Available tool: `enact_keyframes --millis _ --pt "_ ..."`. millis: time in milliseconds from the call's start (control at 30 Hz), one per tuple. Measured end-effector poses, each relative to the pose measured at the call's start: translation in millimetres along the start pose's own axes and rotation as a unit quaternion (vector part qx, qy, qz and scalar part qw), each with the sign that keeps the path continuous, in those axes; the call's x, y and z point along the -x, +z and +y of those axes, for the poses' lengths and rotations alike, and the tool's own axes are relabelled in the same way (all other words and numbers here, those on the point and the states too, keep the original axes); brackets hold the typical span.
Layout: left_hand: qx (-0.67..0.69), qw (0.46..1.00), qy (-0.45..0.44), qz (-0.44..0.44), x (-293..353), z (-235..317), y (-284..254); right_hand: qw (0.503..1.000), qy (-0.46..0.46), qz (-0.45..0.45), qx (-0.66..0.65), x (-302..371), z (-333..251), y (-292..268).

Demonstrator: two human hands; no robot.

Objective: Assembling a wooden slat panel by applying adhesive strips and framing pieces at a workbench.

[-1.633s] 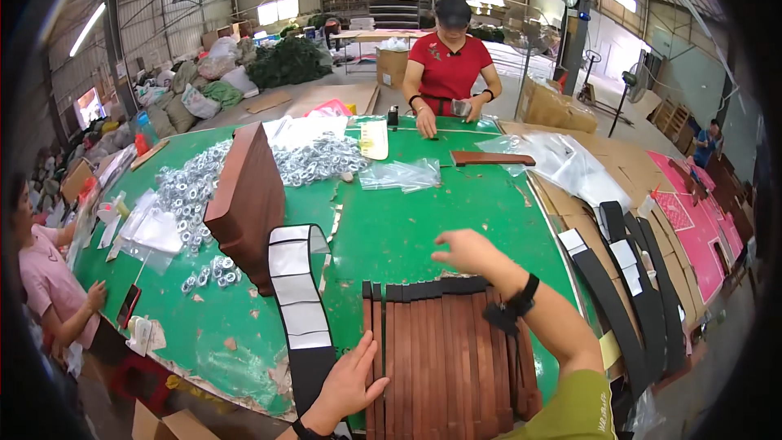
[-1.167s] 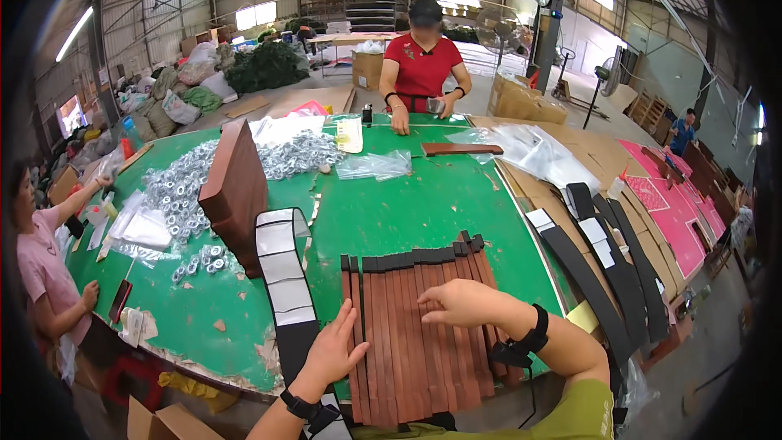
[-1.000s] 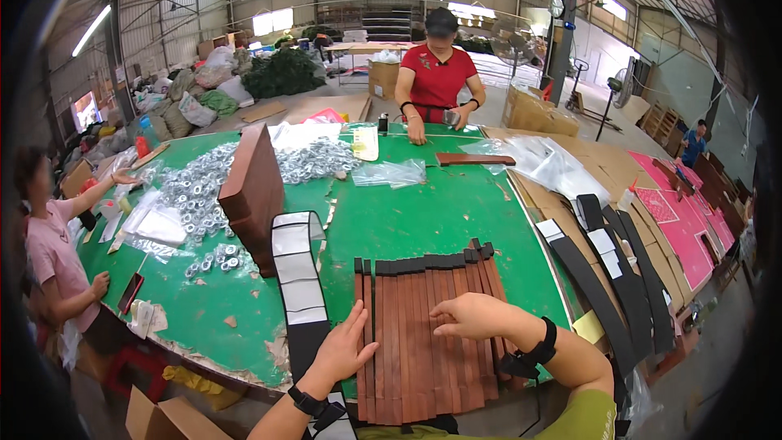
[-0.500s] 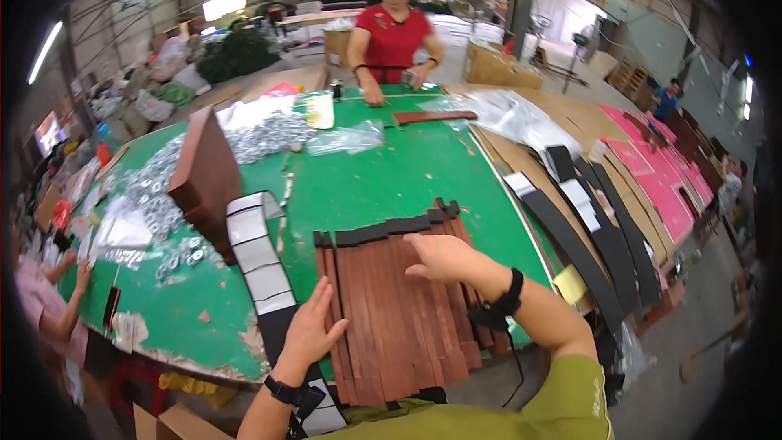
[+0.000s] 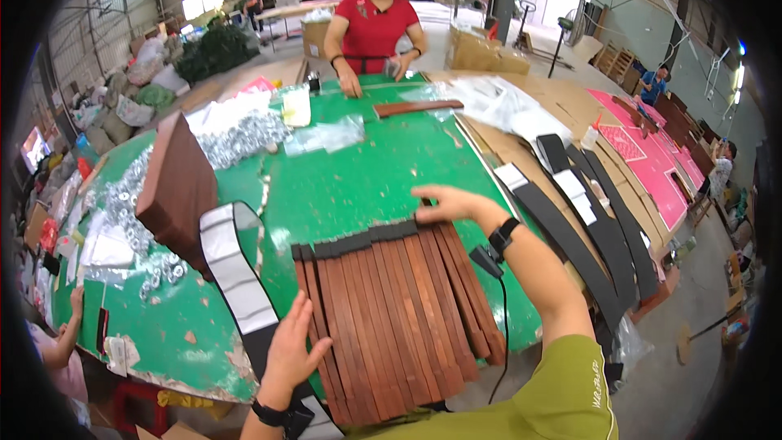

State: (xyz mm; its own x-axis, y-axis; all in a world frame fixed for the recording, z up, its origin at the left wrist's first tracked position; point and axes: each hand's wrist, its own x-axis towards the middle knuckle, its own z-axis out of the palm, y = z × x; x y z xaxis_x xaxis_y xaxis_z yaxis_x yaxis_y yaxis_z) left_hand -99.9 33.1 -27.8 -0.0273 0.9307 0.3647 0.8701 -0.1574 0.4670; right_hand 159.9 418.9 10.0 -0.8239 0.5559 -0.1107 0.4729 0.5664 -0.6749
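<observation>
A row of reddish-brown wooden slats (image 5: 391, 318) stands packed side by side at the table's near edge, their far ends capped by a black strip (image 5: 358, 240). My left hand (image 5: 292, 350) rests along the left side of the row, fingers stretched out and thumb apart. At the far right corner of the row is my right hand (image 5: 450, 204), its fingers extended to the left and its thumb at the slats' ends; it grips nothing. A black strap with white panels (image 5: 236, 269) lies left of the slats and runs under my left forearm.
A stack of brown boards (image 5: 179, 191) stands on the green table (image 5: 342, 179), beside heaped metal rings (image 5: 236, 143). Black straps (image 5: 562, 236) lie on cardboard at right. A single slat (image 5: 417, 108) lies before a person in red (image 5: 375, 28). Another person's hand (image 5: 76, 301) shows at left.
My right hand has moved from above the slats to their far right corner. The right-hand slats have fanned slightly outward. The whole view has shifted a little; my left hand stays at the left side.
</observation>
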Motion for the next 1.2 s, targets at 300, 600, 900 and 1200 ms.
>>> enact_keyframes --millis 300,600,900,1200 --pt "0.014 1.0 -0.018 -0.022 8 -4 5 0.998 0.025 0.005 0.064 14 -10 20" --pt "-0.006 0.998 -0.026 -0.061 6 16 1 0.996 0.045 -0.026 0.07 9 -14 22" --pt "0.067 0.995 -0.057 -0.049 10 21 -1 0.983 -0.056 0.116 0.131 24 -2 41" --pt "0.128 0.966 -0.034 0.224 7 1 -23 0.941 0.296 -0.09 -0.136 146 -28 32"
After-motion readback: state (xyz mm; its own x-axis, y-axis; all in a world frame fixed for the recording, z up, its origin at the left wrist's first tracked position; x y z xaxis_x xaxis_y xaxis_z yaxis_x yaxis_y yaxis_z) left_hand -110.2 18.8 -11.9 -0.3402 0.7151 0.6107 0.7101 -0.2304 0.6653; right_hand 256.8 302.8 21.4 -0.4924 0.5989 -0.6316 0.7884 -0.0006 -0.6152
